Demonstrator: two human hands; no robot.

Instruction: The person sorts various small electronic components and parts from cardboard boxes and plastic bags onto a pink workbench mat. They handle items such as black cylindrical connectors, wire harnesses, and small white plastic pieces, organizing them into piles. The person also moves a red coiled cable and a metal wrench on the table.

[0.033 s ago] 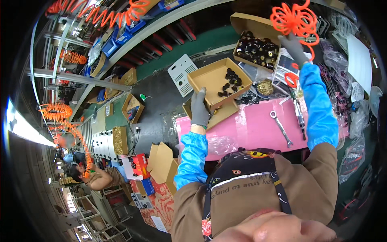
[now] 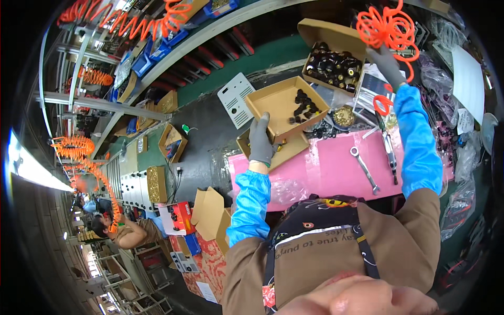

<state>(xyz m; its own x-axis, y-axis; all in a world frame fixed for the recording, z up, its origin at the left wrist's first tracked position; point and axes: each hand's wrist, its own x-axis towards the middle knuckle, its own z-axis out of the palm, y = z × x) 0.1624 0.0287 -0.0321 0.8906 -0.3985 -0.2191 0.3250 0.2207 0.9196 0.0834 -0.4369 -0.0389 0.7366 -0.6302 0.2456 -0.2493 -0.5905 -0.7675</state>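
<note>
Gripping the near edge of the shallow brown cardboard tray [image 2: 286, 107] of small black parts above the pink-covered counter [image 2: 325, 168], the grey-gloved left hand [image 2: 261, 140] has its fingers closed on it, while the right hand [image 2: 387, 63], fingers curled, grasps the orange coiled hose [image 2: 386, 26] overhead, so fetching parts seems underway and steadying the tray comes next.

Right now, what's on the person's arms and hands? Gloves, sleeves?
Both hands wear grey knit gloves: left hand, right hand. Bright blue sleeve covers run from wrist to past the elbow on both arms, over a brown long-sleeved top. No cables or markings show on them.
</note>
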